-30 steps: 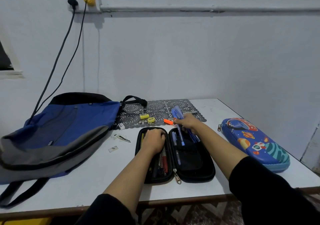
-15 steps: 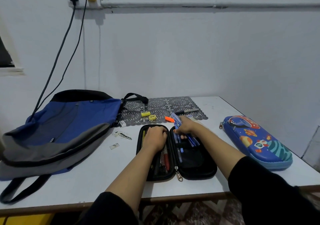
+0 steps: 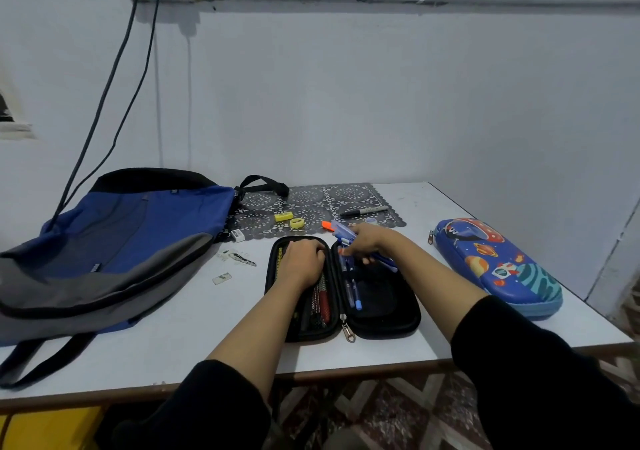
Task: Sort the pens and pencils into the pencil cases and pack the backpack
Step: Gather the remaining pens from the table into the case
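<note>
1. Two parts of the job look unfinished. The backpack (image 3: 131,241) lies flat at the left end of the desk (image 3: 173,338), with nothing packed that I can see.
2. Your left hand (image 3: 303,262) rests palm-down on the left half of the open black pencil case (image 3: 381,314), near the desk's front edge. Its fingers are bent together over the pencils, and I cannot tell whether they grip any. Use it to pin the case down.
3. Your right hand (image 3: 365,243) is over the far end of the case's right half, fingers clamped round a bunch of blue pens (image 3: 388,264).
4. That bunch lies diagonally, one end pointing far-left and the other near-right, across the case. The pens already inside (image 3: 351,287) run along the case's length, so turn your wrist to match them. Lower the bunch, then let go.
5. A space-print pencil case (image 3: 495,262) lies, apparently shut, by the desk's right edge.
</note>
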